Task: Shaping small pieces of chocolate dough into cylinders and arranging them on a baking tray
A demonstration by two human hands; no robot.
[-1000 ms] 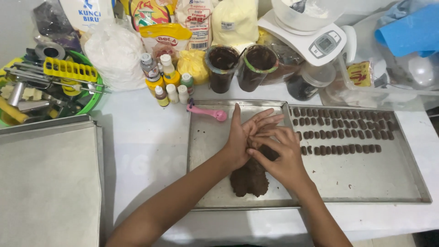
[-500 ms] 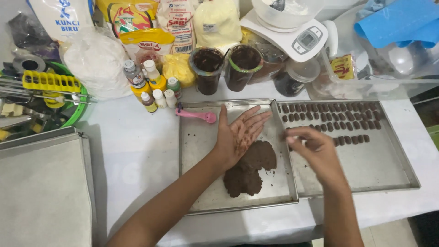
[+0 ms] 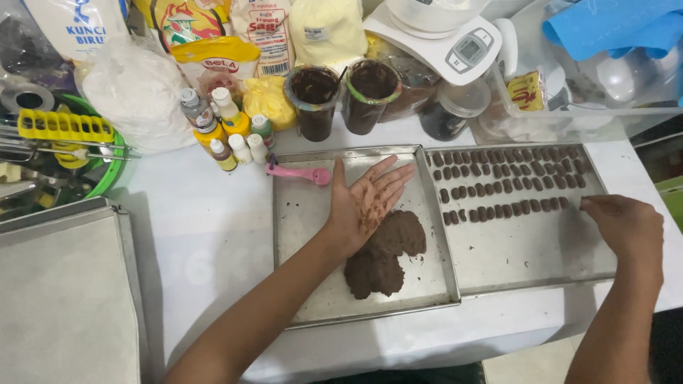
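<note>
The right hand [image 3: 626, 226] is curled palm-down at the end of the lowest row of small dark dough pieces [image 3: 509, 183] on the right-hand tray [image 3: 526, 256]; whether it pinches a piece I cannot tell. The left hand [image 3: 363, 203] lies released, palm up and smeared, on the left tray [image 3: 306, 220], its heel touching the dark dough lump [image 3: 384, 252] at about five o'clock. This looks like the laying-out step; more pieces would come from that lump.

Two bare forearms, no sleeves; left hand [image 3: 366, 203] palm smeared with brown dough
</note>
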